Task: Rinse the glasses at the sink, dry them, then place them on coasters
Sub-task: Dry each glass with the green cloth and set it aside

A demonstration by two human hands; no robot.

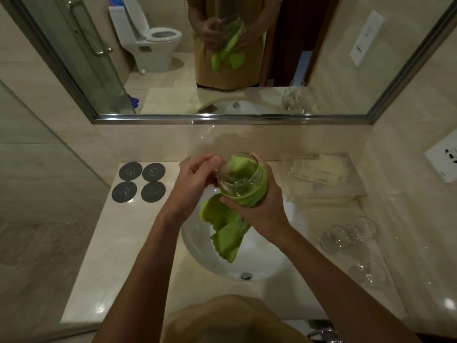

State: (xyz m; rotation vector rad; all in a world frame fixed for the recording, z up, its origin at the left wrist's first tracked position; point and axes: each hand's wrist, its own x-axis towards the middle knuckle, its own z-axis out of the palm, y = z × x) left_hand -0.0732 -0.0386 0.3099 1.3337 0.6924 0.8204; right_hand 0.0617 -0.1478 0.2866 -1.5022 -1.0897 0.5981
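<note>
Four dark coasters (138,181) sit bare at the left of the bench (118,243), so nothing has been set down there yet. By my reckoning the job is in its drying step with the first glass, and most of it is left. At centre frame, above the sink (259,263), the left hand (195,179) has its fingers curled at the rim of the glass (239,174), seemingly pinching it or the green cloth (227,231) tucked inside; I cannot tell which. The right hand (259,209) cups the bowl through the cloth, fingers wrapped firmly round it, the loose end hanging over the basin. At lower right, a few more glasses (346,236) wait on the bench, apparently still to be rinsed and dried.
</note>
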